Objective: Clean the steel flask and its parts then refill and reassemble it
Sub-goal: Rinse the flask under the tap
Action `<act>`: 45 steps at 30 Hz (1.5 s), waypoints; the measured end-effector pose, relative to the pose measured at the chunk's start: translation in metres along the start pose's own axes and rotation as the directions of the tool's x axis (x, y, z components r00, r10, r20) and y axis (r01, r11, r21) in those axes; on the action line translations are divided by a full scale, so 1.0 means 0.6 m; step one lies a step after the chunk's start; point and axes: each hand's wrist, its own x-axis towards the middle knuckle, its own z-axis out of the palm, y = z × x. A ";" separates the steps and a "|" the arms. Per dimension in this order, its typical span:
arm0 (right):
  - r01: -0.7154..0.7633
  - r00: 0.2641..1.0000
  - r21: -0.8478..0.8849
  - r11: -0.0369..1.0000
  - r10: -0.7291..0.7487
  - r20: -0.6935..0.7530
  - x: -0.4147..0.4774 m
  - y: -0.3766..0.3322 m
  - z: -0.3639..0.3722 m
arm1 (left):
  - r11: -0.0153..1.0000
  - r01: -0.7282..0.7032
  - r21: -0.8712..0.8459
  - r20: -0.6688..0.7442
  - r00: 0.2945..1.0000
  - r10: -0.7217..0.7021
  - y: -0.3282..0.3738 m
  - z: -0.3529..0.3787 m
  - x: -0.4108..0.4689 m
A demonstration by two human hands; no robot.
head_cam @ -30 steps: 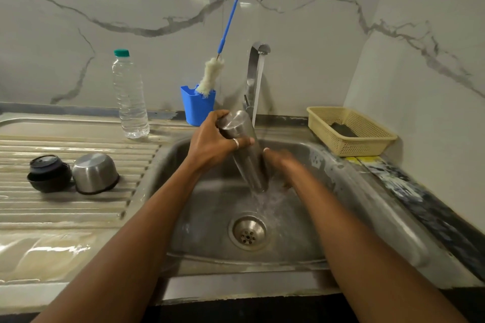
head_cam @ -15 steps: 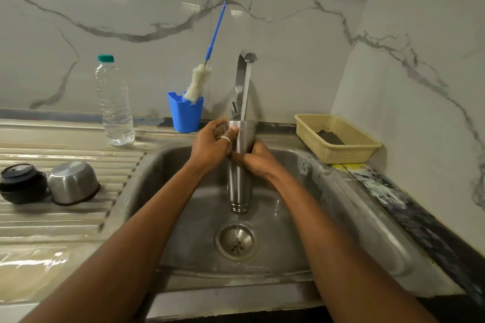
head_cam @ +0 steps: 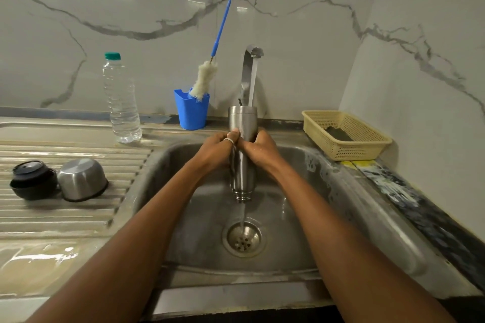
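The steel flask (head_cam: 242, 123) is held upside down and nearly upright over the sink (head_cam: 367, 231), its base up under the tap (head_cam: 249, 71), whose stream lands on the base. A thin stream drips from its threaded mouth toward the drain (head_cam: 244, 237). My left hand (head_cam: 215, 149) wraps the flask's left side, a ring on one finger. My right hand (head_cam: 259, 148) grips its right side at the same height. On the draining board to the left lie the steel cup lid (head_cam: 81, 178), mouth down, and the black stopper (head_cam: 32, 178).
A clear water bottle (head_cam: 122, 102) with a green cap stands at the back of the draining board. A blue cup (head_cam: 191, 110) holds a bottle brush (head_cam: 203, 78) with a blue handle. A beige basket (head_cam: 346, 136) with a dark scrub pad sits right of the sink.
The flask has gone from tilted under the tap to nearly upright. Both hands have slid down from its base to its middle, and my right hand now grips it.
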 end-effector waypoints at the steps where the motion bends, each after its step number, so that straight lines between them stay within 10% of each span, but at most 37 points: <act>1: 0.008 1.000 -0.010 1.000 -0.008 -0.003 0.002 0.001 0.000 | 1.000 0.008 -0.011 0.003 1.000 -0.008 -0.002 0.000 0.002; 16: 0.267 0.963 -0.130 0.955 -0.258 0.079 -0.009 -0.016 -0.004 | 0.985 -0.129 -0.114 -0.144 0.983 0.112 -0.004 0.015 -0.002; 23: -0.127 0.970 -0.137 0.982 0.152 0.189 -0.028 -0.011 -0.060 | 0.900 -0.086 -0.426 -0.264 0.964 -0.033 -0.001 0.006 -0.002; 28: -0.505 0.863 0.382 0.774 0.447 0.235 -0.023 0.008 -0.072 | 0.761 -0.043 -0.648 -0.257 0.952 -0.165 -0.004 -0.003 0.002; 31: -0.436 0.891 0.740 0.511 0.358 0.278 -0.029 -0.002 -0.080 | 0.697 -0.030 -0.717 -0.231 0.953 -0.197 -0.002 -0.003 0.001; 35: -0.305 0.938 0.784 0.541 0.315 0.147 -0.026 -0.010 -0.078 | 0.634 0.033 -0.772 -0.154 0.959 -0.237 0.007 0.004 -0.010; 42: -0.109 0.971 0.615 0.781 0.216 -0.102 -0.001 -0.018 -0.064 | 0.901 0.431 -0.045 -0.166 0.886 -0.432 -0.024 -0.012 -0.012; 45: -0.061 0.987 0.354 0.933 0.109 -0.118 -0.002 -0.019 -0.034 | 0.780 0.349 0.518 -0.309 0.928 -0.210 -0.035 -0.020 -0.020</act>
